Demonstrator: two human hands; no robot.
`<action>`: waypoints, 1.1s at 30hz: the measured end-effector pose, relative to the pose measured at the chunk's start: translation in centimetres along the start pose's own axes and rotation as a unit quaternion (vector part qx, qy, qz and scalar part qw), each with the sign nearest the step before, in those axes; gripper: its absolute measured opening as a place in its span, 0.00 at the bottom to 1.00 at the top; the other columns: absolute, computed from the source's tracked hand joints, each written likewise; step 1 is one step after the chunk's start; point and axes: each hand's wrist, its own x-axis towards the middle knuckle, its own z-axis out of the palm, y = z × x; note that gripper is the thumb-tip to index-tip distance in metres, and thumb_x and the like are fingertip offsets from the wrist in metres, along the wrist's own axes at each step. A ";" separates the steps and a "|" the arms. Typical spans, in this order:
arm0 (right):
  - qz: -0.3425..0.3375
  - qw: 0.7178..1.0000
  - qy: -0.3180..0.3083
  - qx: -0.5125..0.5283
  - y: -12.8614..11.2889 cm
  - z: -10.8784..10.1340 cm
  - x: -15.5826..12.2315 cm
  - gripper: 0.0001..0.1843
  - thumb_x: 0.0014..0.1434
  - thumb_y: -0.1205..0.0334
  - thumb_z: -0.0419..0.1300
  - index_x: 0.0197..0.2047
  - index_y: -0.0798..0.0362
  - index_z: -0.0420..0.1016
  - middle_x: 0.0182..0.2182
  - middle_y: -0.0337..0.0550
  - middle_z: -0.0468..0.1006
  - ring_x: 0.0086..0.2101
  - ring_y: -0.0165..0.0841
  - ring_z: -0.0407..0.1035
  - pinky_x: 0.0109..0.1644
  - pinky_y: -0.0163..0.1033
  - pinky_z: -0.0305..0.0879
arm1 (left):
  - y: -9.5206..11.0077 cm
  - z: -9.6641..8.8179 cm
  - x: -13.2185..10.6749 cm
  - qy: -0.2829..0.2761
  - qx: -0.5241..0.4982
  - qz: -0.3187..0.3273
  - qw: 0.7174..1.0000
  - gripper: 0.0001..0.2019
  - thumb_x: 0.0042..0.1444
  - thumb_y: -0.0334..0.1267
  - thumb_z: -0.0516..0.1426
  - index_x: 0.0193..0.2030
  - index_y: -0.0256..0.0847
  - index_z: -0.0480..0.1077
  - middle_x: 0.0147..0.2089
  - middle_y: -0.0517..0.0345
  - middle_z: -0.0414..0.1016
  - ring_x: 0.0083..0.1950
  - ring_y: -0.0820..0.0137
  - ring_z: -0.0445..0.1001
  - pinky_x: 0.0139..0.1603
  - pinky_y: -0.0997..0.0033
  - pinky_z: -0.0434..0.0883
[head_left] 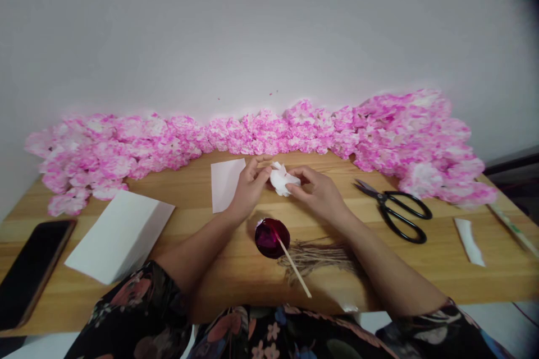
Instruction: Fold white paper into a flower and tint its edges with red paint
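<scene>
Both of my hands meet over the middle of the wooden table point(421, 269). My left hand point(249, 188) and my right hand point(318, 193) pinch a small white crumpled paper flower point(283, 179) between their fingertips, from either side. A single white paper sheet point(226, 182) lies just left of my left hand. Below my hands sits a small cup of dark red dye point(272, 237) with a wooden stick point(295, 266) leaning out of it. A bundle of brown twine point(320, 255) lies beside the cup under my right forearm.
A long heap of pink-and-white paper flowers point(269, 132) lines the wall across the table. Black scissors point(396, 210) lie to the right, with a folded white paper strip point(469, 241) farther right. A stack of white paper point(120, 235) and a black phone point(31, 269) are on the left.
</scene>
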 end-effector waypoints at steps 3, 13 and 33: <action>0.067 0.987 -0.007 0.145 0.2 -0.4 0.1 0.12 0.52 0.57 0.63 0.40 0.52 0.75 0.36 0.41 0.79 0.34 0.34 0.72 0.40 0.39 0.67 | 0.3 -0.2 -0.1 -0.005 0.012 0.031 0.999 0.16 0.60 0.44 0.54 0.53 0.41 0.65 0.36 0.55 0.78 0.34 0.70 0.76 0.39 0.68 0.74; 0.198 0.883 -0.102 0.412 0.5 -1.7 0.3 0.15 0.46 0.54 0.69 0.36 0.53 0.78 0.33 0.44 0.80 0.30 0.32 0.72 0.40 0.40 0.71 | 1.9 -0.7 0.5 -0.161 0.138 0.012 0.977 0.16 0.53 0.40 0.62 0.48 0.40 0.75 0.49 0.50 0.79 0.50 0.60 0.76 0.52 0.62 0.70; 0.107 0.902 -0.052 0.415 0.2 -3.6 0.3 0.15 0.53 0.56 0.66 0.45 0.46 0.76 0.36 0.40 0.75 0.31 0.28 0.68 0.27 0.31 0.66 | 0.7 0.0 0.3 -0.114 -0.181 -0.125 0.969 0.17 0.44 0.38 0.68 0.40 0.34 0.73 0.32 0.55 0.77 0.31 0.71 0.74 0.37 0.71 0.69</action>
